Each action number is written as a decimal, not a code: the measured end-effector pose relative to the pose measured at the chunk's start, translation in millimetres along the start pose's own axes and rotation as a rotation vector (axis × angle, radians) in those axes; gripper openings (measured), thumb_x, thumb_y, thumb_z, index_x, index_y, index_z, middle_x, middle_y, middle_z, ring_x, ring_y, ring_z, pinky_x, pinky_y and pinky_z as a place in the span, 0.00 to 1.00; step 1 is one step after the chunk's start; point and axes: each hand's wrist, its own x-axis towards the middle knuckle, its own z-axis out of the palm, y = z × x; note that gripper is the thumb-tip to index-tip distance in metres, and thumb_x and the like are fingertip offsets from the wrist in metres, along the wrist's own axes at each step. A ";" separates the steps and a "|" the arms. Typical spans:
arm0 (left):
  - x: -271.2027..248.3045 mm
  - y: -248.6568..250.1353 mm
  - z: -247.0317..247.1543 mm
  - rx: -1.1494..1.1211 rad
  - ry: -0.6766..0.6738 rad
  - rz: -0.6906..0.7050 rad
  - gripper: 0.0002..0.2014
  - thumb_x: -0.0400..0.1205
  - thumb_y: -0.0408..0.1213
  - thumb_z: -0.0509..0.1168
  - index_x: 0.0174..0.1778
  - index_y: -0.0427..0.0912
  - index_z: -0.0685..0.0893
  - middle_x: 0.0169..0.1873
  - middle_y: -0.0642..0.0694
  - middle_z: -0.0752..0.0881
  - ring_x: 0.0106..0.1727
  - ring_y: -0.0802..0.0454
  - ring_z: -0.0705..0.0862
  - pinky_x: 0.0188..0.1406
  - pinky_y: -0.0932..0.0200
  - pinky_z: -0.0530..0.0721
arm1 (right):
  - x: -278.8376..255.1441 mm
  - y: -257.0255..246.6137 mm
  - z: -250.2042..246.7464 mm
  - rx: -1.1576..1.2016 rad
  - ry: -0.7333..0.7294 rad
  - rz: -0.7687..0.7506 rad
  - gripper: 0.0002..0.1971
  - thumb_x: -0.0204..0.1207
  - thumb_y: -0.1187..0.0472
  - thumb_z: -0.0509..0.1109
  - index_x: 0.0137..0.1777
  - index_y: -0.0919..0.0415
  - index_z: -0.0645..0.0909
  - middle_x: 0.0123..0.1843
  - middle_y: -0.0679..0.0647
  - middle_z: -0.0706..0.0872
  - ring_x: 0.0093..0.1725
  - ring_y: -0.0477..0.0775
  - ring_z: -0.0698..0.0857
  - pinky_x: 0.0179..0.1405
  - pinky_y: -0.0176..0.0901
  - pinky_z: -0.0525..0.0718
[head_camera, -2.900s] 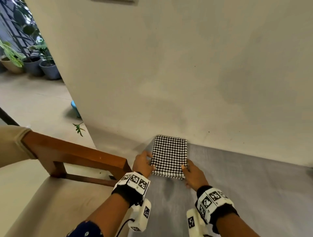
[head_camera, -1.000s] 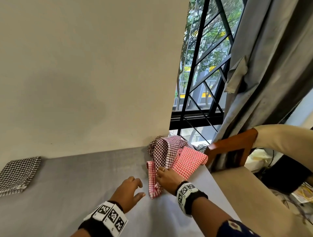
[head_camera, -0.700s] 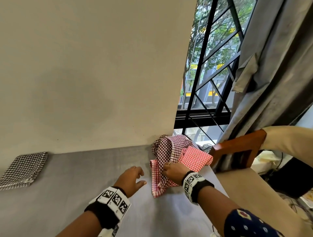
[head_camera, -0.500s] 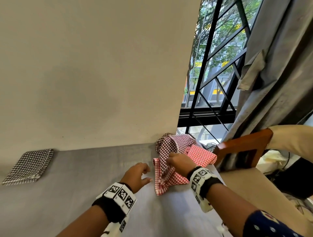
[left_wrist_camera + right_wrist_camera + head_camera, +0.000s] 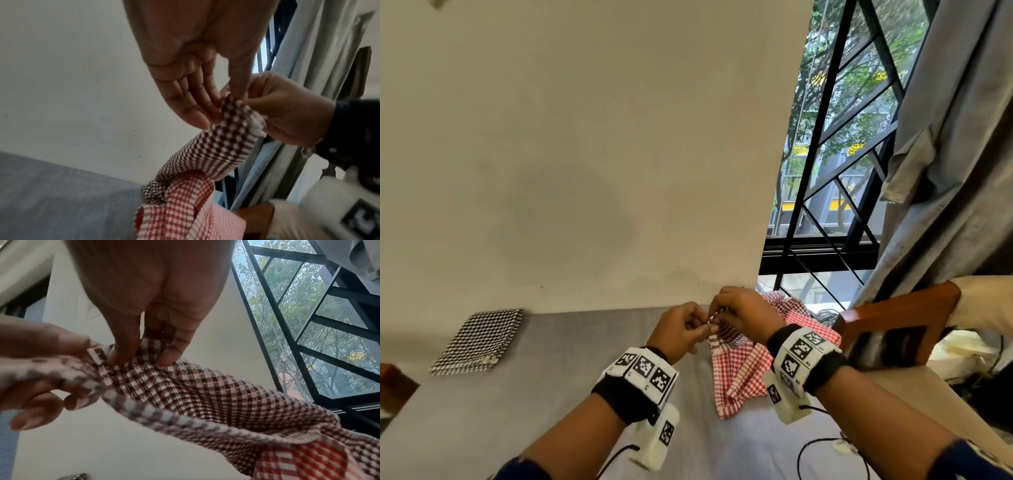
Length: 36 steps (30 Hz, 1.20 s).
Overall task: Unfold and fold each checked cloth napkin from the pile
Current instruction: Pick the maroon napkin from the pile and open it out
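A maroon-and-white checked napkin (image 5: 216,149) is lifted by one corner off the pile at the table's far right. My left hand (image 5: 688,327) pinches that corner between thumb and fingers (image 5: 205,113). My right hand (image 5: 736,311) pinches the same edge right beside it, and its fingertips (image 5: 168,358) press into the cloth (image 5: 195,394). The two hands touch above the pile. A red-and-white checked napkin (image 5: 743,373) lies crumpled under them. A black-and-white checked napkin (image 5: 479,339) lies folded at the far left by the wall.
The grey table (image 5: 517,411) runs along a plain wall (image 5: 585,171). A wooden chair with a cream cushion (image 5: 893,325) stands close to the table's right end. Behind it are a black window grille (image 5: 825,205) and a grey curtain (image 5: 945,171).
My right hand has risen off the pile with the maroon napkin's corner. My left hand has left the table and taken hold of the same corner.
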 end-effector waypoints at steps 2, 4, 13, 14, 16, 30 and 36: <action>0.3 5.4 -6.8 -0.139 0.030 -0.066 0.09 0.75 0.26 0.69 0.34 0.42 0.78 0.27 0.44 0.82 0.24 0.59 0.83 0.23 0.61 0.85 | 1.8 -7.2 0.8 0.043 0.059 -0.004 0.07 0.73 0.64 0.68 0.50 0.62 0.84 0.51 0.57 0.85 0.51 0.52 0.80 0.53 0.43 0.79; -0.4 12.7 -16.6 -0.301 0.098 -0.092 0.10 0.75 0.21 0.67 0.37 0.40 0.77 0.23 0.44 0.81 0.21 0.57 0.84 0.22 0.57 0.86 | 0.7 -11.9 3.1 0.072 0.209 0.015 0.09 0.73 0.64 0.69 0.53 0.60 0.82 0.54 0.55 0.83 0.54 0.49 0.77 0.57 0.43 0.77; -5.5 47.4 -58.4 -0.582 0.018 -0.029 0.11 0.76 0.16 0.61 0.43 0.33 0.85 0.27 0.49 0.91 0.31 0.55 0.90 0.35 0.63 0.89 | -2.4 -41.9 -1.0 0.195 0.495 -0.125 0.09 0.70 0.53 0.63 0.47 0.53 0.79 0.43 0.50 0.85 0.41 0.45 0.80 0.39 0.43 0.81; -6.0 50.5 -61.0 -0.579 0.001 -0.011 0.12 0.76 0.15 0.60 0.45 0.33 0.85 0.27 0.48 0.91 0.32 0.55 0.90 0.36 0.63 0.89 | 1.7 -42.0 -9.2 0.230 0.530 -0.106 0.07 0.72 0.57 0.64 0.45 0.56 0.81 0.41 0.48 0.84 0.40 0.46 0.81 0.39 0.44 0.81; -7.5 61.1 -69.8 -0.514 0.008 0.051 0.10 0.75 0.17 0.62 0.46 0.33 0.85 0.25 0.49 0.90 0.31 0.56 0.89 0.35 0.64 0.89 | 12.1 -47.8 -30.4 0.297 0.495 -0.066 0.02 0.73 0.65 0.68 0.44 0.61 0.82 0.39 0.44 0.83 0.39 0.46 0.82 0.42 0.42 0.81; -21.9 126.0 -141.6 -0.348 -0.080 0.315 0.08 0.76 0.23 0.64 0.34 0.38 0.78 0.30 0.44 0.78 0.31 0.57 0.79 0.33 0.69 0.80 | 55.5 -114.7 -142.1 0.531 0.442 -0.213 0.12 0.73 0.69 0.69 0.35 0.50 0.81 0.34 0.47 0.86 0.40 0.50 0.84 0.46 0.49 0.81; -39.1 115.1 -171.5 -0.192 -0.232 0.231 0.08 0.75 0.25 0.67 0.32 0.41 0.83 0.31 0.46 0.85 0.37 0.51 0.83 0.42 0.59 0.83 | 48.7 -129.6 -151.6 0.578 0.493 -0.162 0.10 0.72 0.71 0.69 0.35 0.55 0.81 0.31 0.42 0.87 0.39 0.45 0.84 0.45 0.42 0.81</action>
